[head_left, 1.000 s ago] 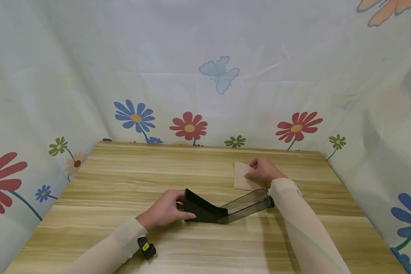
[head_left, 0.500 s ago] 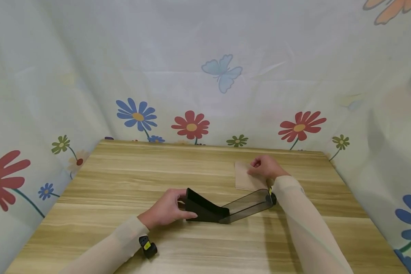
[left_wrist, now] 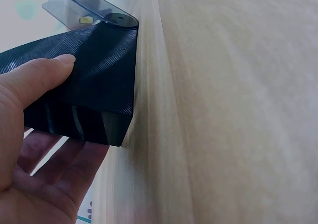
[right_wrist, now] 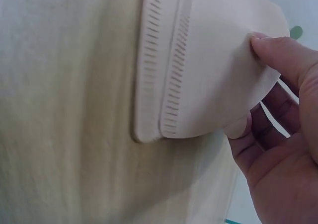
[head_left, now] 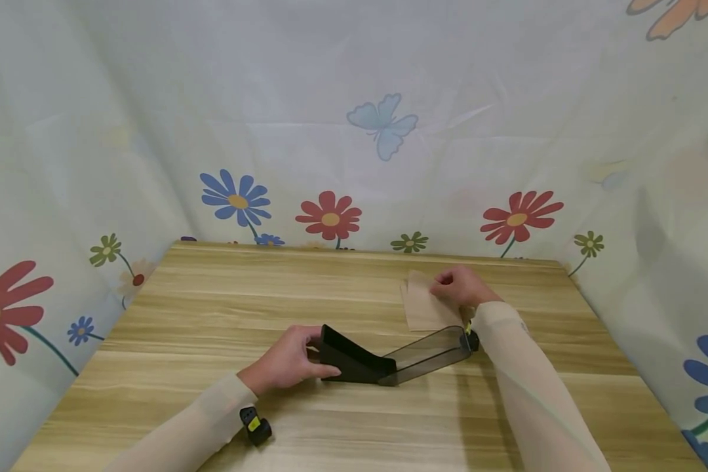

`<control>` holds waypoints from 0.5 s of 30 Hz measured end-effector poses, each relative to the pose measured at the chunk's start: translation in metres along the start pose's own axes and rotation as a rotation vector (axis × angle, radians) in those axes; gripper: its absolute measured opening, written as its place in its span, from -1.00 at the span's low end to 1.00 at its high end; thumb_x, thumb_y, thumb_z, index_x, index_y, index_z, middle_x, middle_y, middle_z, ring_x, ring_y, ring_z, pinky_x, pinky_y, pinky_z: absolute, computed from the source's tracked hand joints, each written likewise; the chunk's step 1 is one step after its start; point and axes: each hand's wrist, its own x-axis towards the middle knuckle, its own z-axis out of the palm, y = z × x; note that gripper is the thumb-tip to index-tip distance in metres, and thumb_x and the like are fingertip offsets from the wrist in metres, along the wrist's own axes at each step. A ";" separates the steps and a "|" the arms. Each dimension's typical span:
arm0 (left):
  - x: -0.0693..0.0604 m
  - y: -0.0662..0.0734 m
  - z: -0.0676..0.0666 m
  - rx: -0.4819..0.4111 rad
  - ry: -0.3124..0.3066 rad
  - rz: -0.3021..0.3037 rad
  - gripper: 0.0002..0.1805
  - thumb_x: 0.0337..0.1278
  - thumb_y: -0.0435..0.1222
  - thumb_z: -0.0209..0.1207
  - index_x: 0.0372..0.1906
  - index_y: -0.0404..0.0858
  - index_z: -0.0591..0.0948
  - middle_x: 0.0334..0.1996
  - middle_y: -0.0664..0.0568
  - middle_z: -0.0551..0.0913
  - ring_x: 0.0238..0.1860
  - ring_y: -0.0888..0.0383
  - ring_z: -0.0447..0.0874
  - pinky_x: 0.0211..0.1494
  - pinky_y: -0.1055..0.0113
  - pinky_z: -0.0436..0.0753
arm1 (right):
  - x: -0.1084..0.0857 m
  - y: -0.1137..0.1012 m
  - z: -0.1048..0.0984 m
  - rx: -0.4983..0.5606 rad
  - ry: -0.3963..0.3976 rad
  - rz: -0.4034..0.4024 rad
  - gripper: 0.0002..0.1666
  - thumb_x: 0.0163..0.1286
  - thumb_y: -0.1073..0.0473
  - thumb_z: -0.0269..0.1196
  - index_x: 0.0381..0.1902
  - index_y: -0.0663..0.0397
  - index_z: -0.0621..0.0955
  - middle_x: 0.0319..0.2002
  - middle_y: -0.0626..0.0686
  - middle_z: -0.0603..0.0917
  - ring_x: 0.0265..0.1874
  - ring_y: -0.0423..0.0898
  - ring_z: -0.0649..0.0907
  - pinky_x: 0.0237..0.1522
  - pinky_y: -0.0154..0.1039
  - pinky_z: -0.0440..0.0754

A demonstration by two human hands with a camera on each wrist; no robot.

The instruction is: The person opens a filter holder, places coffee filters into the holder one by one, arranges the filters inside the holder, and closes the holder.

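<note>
My left hand (head_left: 289, 359) holds a black wedge-shaped box (head_left: 354, 364) on the table, thumb on its near side and fingers round its back end. Its clear smoky lid (head_left: 427, 354) is swung out to the right, hinged at the box's low end. Behind the lid, my right hand (head_left: 461, 286) pinches a brown paper coffee filter (right_wrist: 218, 70) by its edge, thumb on top and fingers beneath. Another filter (right_wrist: 149, 85) lies under it, its crimped edge showing past the upper one. How many filters are stacked cannot be told.
The wood-grain table (head_left: 242, 282) bears everything. A white curtain (head_left: 307, 78) with printed flowers and a butterfly hangs behind and at both sides. Small black wrist devices (head_left: 256, 426) sit on both sleeves.
The upper filter has shifted and turned in my right hand, so it stands apart from the one below. My left hand, the box and the lid have stayed in place.
</note>
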 end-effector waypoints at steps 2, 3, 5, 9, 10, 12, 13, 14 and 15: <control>0.000 0.001 0.000 -0.002 -0.002 -0.001 -0.65 0.02 -0.10 0.54 -0.05 0.16 0.71 -0.19 0.31 0.77 -0.15 0.28 0.72 -0.10 0.37 0.65 | 0.002 0.006 -0.002 -0.011 0.007 0.015 -0.77 0.46 0.03 0.32 -0.30 0.06 0.72 -0.28 0.06 0.66 -0.34 -0.04 0.54 -0.30 -0.20 0.50; 0.000 0.001 0.000 -0.002 -0.002 -0.003 -0.64 0.02 -0.10 0.54 -0.05 0.16 0.71 -0.19 0.31 0.77 -0.15 0.28 0.72 -0.10 0.37 0.65 | 0.003 0.009 -0.003 -0.008 0.009 0.018 -0.76 0.47 0.02 0.31 -0.30 0.06 0.71 -0.27 0.07 0.66 -0.34 -0.04 0.54 -0.29 -0.19 0.50; 0.000 0.001 0.000 -0.002 0.000 -0.003 -0.64 0.02 -0.10 0.54 -0.05 0.16 0.71 -0.18 0.31 0.76 -0.14 0.27 0.72 -0.11 0.37 0.65 | 0.004 0.013 -0.006 -0.005 0.022 0.016 -0.74 0.47 0.00 0.30 -0.30 0.06 0.69 -0.27 0.07 0.66 -0.34 -0.03 0.54 -0.29 -0.18 0.50; -0.001 0.001 0.001 -0.013 0.004 -0.001 -0.64 0.04 -0.10 0.53 -0.04 0.15 0.71 -0.17 0.29 0.76 -0.14 0.26 0.72 -0.12 0.37 0.65 | 0.004 0.016 -0.012 0.023 0.033 -0.012 -0.74 0.43 0.02 0.36 -0.26 0.13 0.70 -0.27 0.08 0.70 -0.34 -0.06 0.55 -0.31 -0.21 0.50; -0.001 0.001 0.001 -0.017 0.003 -0.002 -0.64 0.04 -0.09 0.53 -0.04 0.15 0.71 -0.16 0.29 0.76 -0.14 0.26 0.72 -0.12 0.36 0.65 | 0.004 0.017 -0.013 0.038 0.034 -0.011 -0.73 0.42 0.03 0.37 -0.25 0.15 0.69 -0.28 0.08 0.72 -0.35 -0.07 0.56 -0.32 -0.22 0.50; -0.001 0.001 0.001 -0.024 0.002 -0.004 -0.64 0.04 -0.10 0.53 -0.04 0.15 0.71 -0.16 0.28 0.76 -0.14 0.25 0.72 -0.13 0.36 0.66 | 0.004 0.017 -0.015 0.057 0.030 -0.006 -0.72 0.40 0.04 0.40 -0.22 0.18 0.69 -0.29 0.08 0.75 -0.35 -0.09 0.56 -0.32 -0.24 0.50; -0.001 0.001 0.001 -0.026 0.001 -0.004 -0.64 0.04 -0.10 0.53 -0.03 0.14 0.71 -0.16 0.27 0.76 -0.14 0.25 0.72 -0.13 0.36 0.66 | 0.003 0.017 -0.017 0.067 0.027 0.000 -0.69 0.39 0.03 0.41 -0.20 0.20 0.68 -0.29 0.08 0.75 -0.35 -0.10 0.56 -0.32 -0.24 0.50; -0.001 0.001 0.001 -0.027 0.000 -0.005 -0.64 0.04 -0.10 0.53 -0.03 0.15 0.71 -0.15 0.27 0.76 -0.14 0.25 0.72 -0.14 0.36 0.66 | 0.002 0.017 -0.018 0.074 0.028 0.007 -0.67 0.37 0.03 0.42 -0.17 0.21 0.67 -0.29 0.08 0.76 -0.35 -0.10 0.57 -0.32 -0.24 0.50; -0.001 0.001 0.001 -0.027 -0.002 -0.007 -0.64 0.04 -0.10 0.53 -0.03 0.15 0.71 -0.15 0.27 0.76 -0.14 0.24 0.72 -0.14 0.36 0.65 | 0.002 0.017 -0.020 0.079 0.031 0.013 -0.64 0.36 0.02 0.43 -0.14 0.22 0.67 -0.26 0.09 0.77 -0.33 -0.11 0.59 -0.30 -0.24 0.52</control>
